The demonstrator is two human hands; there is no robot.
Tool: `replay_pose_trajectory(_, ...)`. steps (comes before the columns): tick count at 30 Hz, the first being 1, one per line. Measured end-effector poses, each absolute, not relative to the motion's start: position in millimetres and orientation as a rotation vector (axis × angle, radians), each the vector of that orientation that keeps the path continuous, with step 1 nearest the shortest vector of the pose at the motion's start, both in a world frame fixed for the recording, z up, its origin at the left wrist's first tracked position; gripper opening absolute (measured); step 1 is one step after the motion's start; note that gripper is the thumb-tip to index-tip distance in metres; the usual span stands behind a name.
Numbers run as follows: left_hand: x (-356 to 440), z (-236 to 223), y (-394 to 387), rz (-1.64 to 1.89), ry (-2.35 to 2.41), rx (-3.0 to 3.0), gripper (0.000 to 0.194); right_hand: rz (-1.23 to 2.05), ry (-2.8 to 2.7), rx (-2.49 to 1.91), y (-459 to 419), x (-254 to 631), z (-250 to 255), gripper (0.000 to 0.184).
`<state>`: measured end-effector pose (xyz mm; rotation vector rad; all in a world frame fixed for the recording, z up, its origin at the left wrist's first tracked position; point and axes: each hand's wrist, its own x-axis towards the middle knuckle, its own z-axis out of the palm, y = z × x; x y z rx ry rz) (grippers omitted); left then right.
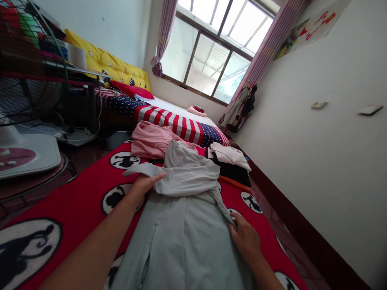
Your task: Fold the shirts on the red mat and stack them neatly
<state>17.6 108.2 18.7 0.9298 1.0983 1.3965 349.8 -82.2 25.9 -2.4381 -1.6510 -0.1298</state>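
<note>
I'm kneeling over a bed in a small room, with a bright window (pixel 208 52) ahead of me and a white wall (pixel 314 161) along my right. A standing fan (pixel 27 84) sits off to my left. The bed runs away from me under a red blanket (pixel 78 213) printed with black-and-white circles, and a striped cover with stars (pixel 175 125) lies across its far part. Beyond my hands are a pink shirt (pixel 154 141) and a small pile of white and black clothes (pixel 229 165).

Directly below me lies a pale green garment (pixel 181 249), its long axis running straight away from me up the bed, with a paler folded-over part (pixel 184 169) bunched across its middle. My left hand (pixel 145 185) is at that fold's left end, fingers together and lying on the cloth. My right hand (pixel 244 241) is nearer to me, at the garment's right edge, its fingers (pixel 234 229) together against the cloth. I can't tell whether either hand is pinching anything.
</note>
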Motion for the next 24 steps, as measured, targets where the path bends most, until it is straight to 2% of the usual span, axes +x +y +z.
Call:
replay_pose_trajectory(5, 21, 7, 114, 1.465, 1.227, 0.846, 0.031, -0.076, -1.622, -2.44, -92, 359, 37, 0.034)
replay_pose_trajectory(9, 27, 13, 113, 1.437, 1.211, 0.658, 0.029, 0.145, -1.648, -2.281, -78, 357, 51, 0.035)
replay_pose_trajectory(12, 27, 17, 112, 1.64, 1.215, 0.594, 0.028, 0.189, -1.629, -2.118, -49, 358, 57, 0.037)
replay_pose_trajectory(17, 20, 9, 116, 1.871, 1.261, 0.534, 0.036, 0.141, -1.541, -1.89, 28, 361, 60, 0.03)
replay_pose_trajectory(24, 16, 2, 118, 2.002, 1.377, 0.507, 0.041, 0.175, -1.465, -1.919, 119, 354, 74, 0.05)
